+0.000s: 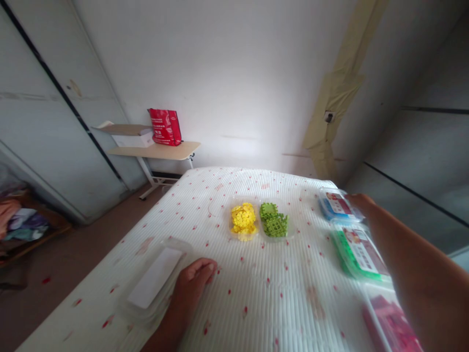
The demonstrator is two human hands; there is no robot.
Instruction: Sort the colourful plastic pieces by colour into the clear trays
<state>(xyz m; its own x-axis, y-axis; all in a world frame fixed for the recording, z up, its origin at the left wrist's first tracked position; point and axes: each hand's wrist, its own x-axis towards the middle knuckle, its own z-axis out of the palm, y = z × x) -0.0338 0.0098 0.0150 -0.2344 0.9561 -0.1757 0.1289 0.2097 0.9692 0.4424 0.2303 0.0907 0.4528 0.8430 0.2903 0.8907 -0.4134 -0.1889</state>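
Note:
My left hand (198, 275) rests on the bed-like padded surface (252, 283), its fingers curled in with nothing visible in them. Beside it lie clear plastic lids (156, 276) with a white label. My right hand (361, 200) reaches to the far right and grips the edge of a clear plastic box of blue pieces (335, 204); its fingertips are partly hidden. In the middle, an open clear tray has yellow flower-shaped pieces (243, 218) in one compartment and green square lattice pieces (274, 222) in the other.
Nearer along the right edge are a labelled box of green pieces (362, 252) and a box of pink pieces (392, 320). Beyond the surface's left side stands a small table (172, 150) with a white carton (134, 139) and a red bag (165, 127). A wall rises behind.

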